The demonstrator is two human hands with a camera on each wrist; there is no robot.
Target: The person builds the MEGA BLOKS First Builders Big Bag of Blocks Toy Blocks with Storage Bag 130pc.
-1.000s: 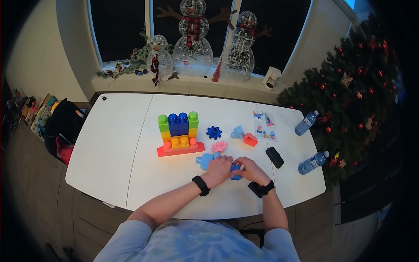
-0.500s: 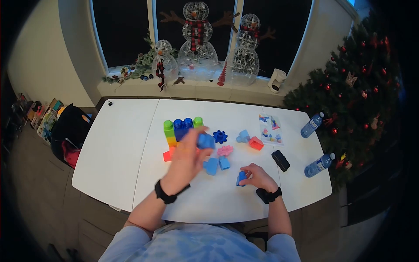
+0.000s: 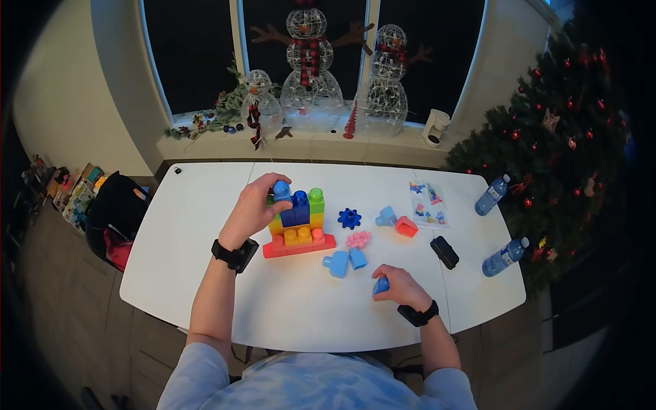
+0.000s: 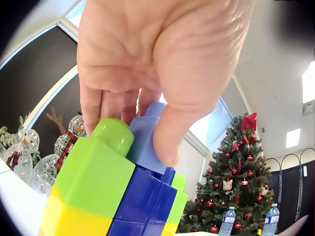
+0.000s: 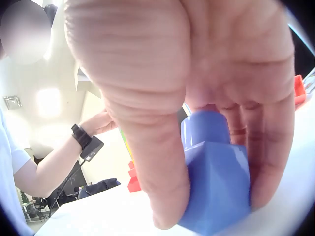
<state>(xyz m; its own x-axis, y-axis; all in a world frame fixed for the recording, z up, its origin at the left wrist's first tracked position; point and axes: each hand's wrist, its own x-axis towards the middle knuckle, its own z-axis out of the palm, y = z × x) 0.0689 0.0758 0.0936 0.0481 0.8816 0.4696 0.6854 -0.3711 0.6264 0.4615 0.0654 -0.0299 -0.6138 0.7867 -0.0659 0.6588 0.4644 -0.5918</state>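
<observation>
My left hand (image 3: 251, 211) pinches a light blue block (image 4: 145, 140) at the top of the block structure (image 3: 298, 236), over a dark blue block (image 4: 142, 194) and beside a green one (image 4: 93, 172). Its fingers hide part of the structure's left side. Lower right on the table, my right hand (image 3: 406, 288) grips another blue block (image 5: 214, 179) between thumb and fingers, its stud pointing up toward the palm. Two light blue blocks (image 3: 337, 264) (image 3: 357, 258) lie between the hands, in front of a pink gear piece (image 3: 358, 239) and a dark blue gear piece (image 3: 349, 219).
Farther right on the white table (image 3: 184, 260) lie a light blue piece (image 3: 386, 216), a red piece (image 3: 406, 227), a picture sheet (image 3: 429, 205) and a black case (image 3: 444, 253). Two water bottles (image 3: 492, 195) (image 3: 506, 257) stand near the right edge.
The left hand has moved away from the right hand, up and left to the structure's top, carrying a light blue block. The right hand has stayed low on the table with its blue block.
</observation>
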